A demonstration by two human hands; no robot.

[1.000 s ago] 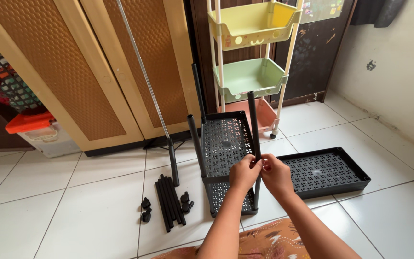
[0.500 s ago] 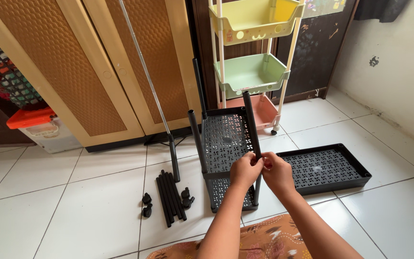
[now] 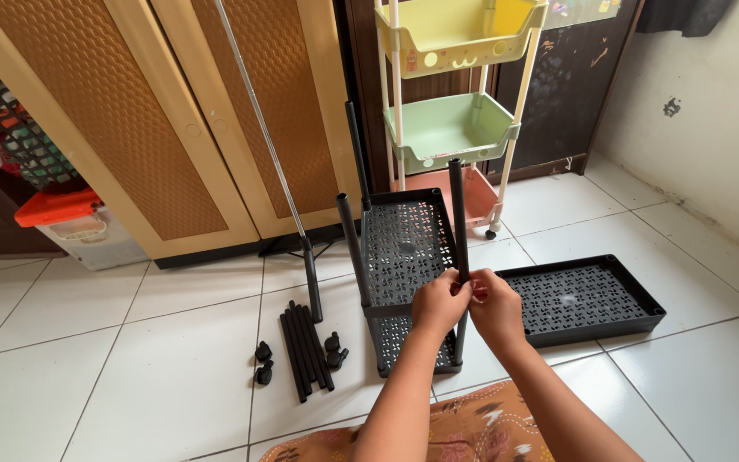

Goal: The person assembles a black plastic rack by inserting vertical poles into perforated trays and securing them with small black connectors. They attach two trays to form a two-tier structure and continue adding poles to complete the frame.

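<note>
Right now both hands, left [image 3: 440, 303] and right [image 3: 495, 306], close their grip on a black pole [image 3: 458, 218] standing upright at the corner of a black rack [image 3: 404, 248], probably socketed; an orange-lidded box [image 3: 70, 224] sits far left.

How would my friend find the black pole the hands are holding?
Find the black rack standing on the white tiled floor before the pastel cart. Three poles rise from it. Yours is the front-right pole, the only one gripped by the left hand and right hand.
</note>
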